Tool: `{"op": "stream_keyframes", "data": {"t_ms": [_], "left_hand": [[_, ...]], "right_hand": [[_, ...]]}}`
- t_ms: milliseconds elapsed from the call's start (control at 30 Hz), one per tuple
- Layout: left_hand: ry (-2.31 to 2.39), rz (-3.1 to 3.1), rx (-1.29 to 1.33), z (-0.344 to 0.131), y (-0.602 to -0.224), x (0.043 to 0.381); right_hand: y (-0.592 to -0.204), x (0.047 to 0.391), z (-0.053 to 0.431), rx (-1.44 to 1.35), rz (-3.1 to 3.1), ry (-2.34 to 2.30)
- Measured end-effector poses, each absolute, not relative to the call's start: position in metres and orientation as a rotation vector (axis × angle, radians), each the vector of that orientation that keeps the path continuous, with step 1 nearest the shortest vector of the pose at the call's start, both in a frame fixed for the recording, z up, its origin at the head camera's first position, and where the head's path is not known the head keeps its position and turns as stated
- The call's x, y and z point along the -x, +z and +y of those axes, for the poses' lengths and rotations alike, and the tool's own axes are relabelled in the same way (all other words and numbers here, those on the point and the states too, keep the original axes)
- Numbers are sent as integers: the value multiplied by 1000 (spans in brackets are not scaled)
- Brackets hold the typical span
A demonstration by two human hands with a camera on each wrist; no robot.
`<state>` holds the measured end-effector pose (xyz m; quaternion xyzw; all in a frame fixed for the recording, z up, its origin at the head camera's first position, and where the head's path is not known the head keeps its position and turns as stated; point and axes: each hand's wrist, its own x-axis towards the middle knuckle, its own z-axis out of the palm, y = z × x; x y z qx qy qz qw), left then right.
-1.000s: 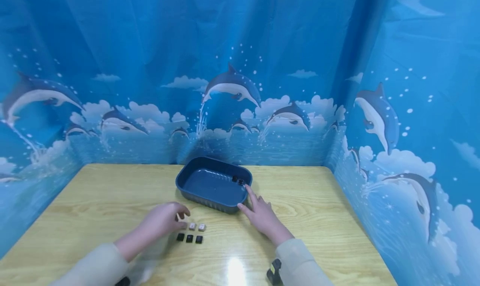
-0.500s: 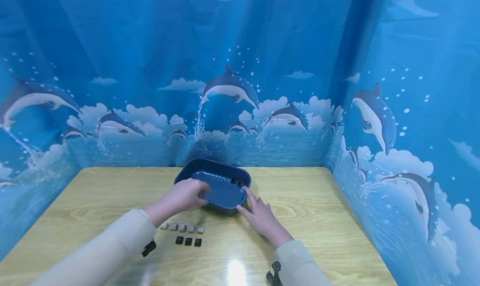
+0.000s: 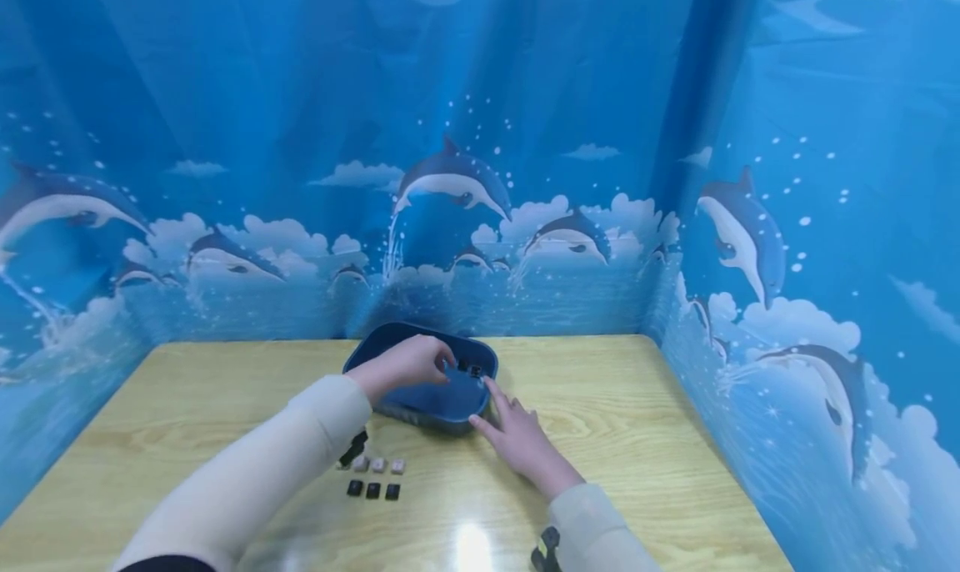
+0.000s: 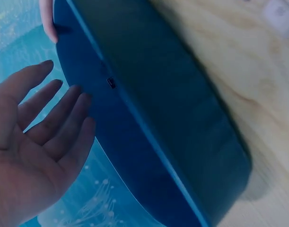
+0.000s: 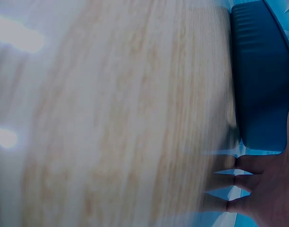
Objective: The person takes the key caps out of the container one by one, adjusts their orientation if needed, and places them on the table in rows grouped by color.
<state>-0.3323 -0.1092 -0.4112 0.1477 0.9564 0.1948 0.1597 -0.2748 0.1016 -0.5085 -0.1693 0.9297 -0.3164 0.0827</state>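
Observation:
A dark blue basin (image 3: 431,422) stands at the back of the table. Two small black keycaps (image 3: 476,371) lie at its right end. My left hand (image 3: 412,362) is over the basin, fingers loosely bent and apart; no object shows between them. In the left wrist view, a single black keycap (image 4: 111,83) shows by the basin's near rim. My right hand (image 3: 517,439) touches the basin's right end with thumb and forefinger spread, the other fingers resting beside it. In front of the basin lie a row of white keycaps (image 3: 378,465) and three black keycaps (image 3: 372,490).
The wooden table (image 3: 637,439) carries everything. A blue curtain with dolphins (image 3: 450,180) hangs behind it and along the sides. A dark device (image 3: 354,449) strapped at my left wrist covers part of the white row.
My left hand has moved from beside the white keycaps, away and to the right, over the basin. My right hand has stayed at the basin's right end.

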Motion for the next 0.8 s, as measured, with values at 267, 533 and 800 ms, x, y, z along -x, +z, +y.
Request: {"op": "stream_keyframes", "data": {"t_ms": [267,533,800], "left_hand": [[527,2641,-388,-93,-422,364],[460,2522,-295,-83,-429,385],[339,2493,-214,-73,-437,389]], "right_hand": [[-510,274,102,499,2760,-954],[-508,274,102,489,2751,-950],[-507,274,103,488,2736,-942]]}}
